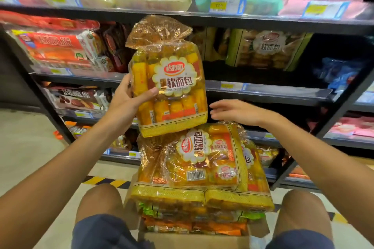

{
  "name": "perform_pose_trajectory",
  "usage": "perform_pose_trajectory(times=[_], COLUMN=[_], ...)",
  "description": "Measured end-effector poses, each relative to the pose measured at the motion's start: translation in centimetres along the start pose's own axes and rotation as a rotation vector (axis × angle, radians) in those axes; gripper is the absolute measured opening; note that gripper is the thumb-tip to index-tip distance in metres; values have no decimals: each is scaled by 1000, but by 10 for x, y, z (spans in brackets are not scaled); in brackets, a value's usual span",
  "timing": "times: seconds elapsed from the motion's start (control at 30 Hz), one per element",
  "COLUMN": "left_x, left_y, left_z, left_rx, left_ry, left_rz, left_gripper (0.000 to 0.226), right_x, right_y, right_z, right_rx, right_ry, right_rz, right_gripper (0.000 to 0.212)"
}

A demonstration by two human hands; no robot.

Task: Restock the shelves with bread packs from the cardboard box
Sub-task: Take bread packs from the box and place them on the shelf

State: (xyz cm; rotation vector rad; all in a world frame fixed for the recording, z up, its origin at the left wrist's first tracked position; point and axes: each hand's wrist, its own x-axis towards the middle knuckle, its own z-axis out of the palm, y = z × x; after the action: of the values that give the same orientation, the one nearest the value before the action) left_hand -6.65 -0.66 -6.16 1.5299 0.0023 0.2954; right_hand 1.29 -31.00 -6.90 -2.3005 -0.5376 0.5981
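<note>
My left hand (129, 100) grips a yellow bread pack (169, 79) by its left side and holds it upright in front of the shelves (263, 92). My right hand (236, 111) hovers open just right of the pack's lower corner, fingers spread, holding nothing. Below, more yellow bread packs (202, 166) lie stacked on green and orange packs in the cardboard box (194, 241) between my knees. A similar bread pack (269, 48) stands on the second shelf at the right.
Dark metal shelving holds red snack boxes (54, 48) at left, white and teal packs on the top shelf, pink packs at the right. A dark gap on the second shelf lies behind the held pack. Yellow-black floor tape (105, 182) runs along the shelf base.
</note>
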Motion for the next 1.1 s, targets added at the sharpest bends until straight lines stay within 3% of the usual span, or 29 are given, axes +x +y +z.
perform_pose_trajectory(times=[0.07,0.13,0.37,0.5,0.57,0.7,0.8,0.93,1.1], left_x=[-3,-4,-3,-1,0,3,5,11,22], left_y=[-4,-8,-11,-11,-9,-5,-1,5,15], left_z=[-5,-7,-12,-14,-14,-10,-7,-6,-4], left_rx=[18,15,-34,-81,-109,-178,-236,-316,-348], left_ry=[-7,-3,1,-1,3,12,6,-27,-24], left_rz=[1,11,5,8,15,17,7,-5,-15], left_gripper=[66,65,65,62,62,57,56,59,65], right_x=[8,13,26,30,29,22,10,-14,-52], right_y=[-6,-12,-24,-25,-25,-23,-25,-26,-13], right_z=[16,27,26,22,21,20,10,-14,-47], right_rx=[-273,-363,-422,-384,-318,-201,-201,-89,146], right_ry=[-167,-204,-233,-227,-199,-150,-131,-30,256], right_rz=[11,50,111,146,136,119,140,154,187], right_gripper=[79,90,89,101,89,89,73,83,41])
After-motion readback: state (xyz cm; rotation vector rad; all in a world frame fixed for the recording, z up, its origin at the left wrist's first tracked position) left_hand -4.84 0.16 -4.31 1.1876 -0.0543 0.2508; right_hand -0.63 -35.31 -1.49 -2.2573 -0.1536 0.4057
